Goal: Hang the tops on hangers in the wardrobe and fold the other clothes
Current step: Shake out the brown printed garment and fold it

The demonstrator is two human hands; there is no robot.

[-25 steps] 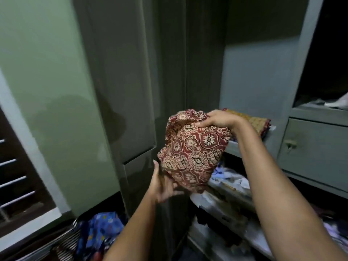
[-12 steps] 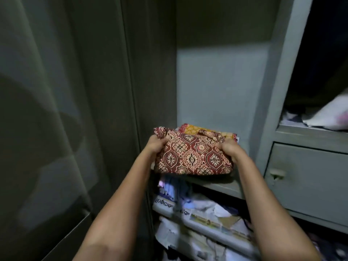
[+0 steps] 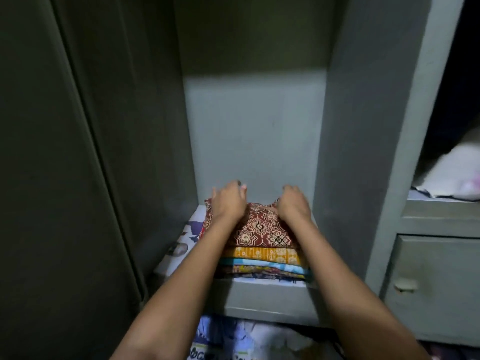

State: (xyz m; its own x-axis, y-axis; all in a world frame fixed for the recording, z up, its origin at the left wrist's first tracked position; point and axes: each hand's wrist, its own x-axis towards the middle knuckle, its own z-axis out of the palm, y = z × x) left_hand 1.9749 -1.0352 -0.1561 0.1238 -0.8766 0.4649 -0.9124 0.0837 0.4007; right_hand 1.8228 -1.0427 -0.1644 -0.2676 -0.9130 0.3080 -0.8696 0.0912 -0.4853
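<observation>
I'm setting the folded red printed cloth [image 3: 262,227] onto the stack [image 3: 265,263] on the shelf [image 3: 265,297]; left hand [image 3: 228,201] and right hand [image 3: 294,206] rest on it, fingers relaxed, no grip. Next, I'd withdraw without disturbing the pile.

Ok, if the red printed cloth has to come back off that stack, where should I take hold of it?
Take the red cloth by its near folded edge, coming from the front. It lies flat on top of the stack, the cupboard walls close off both sides, and both hands, left and right, already cover its back.
</observation>
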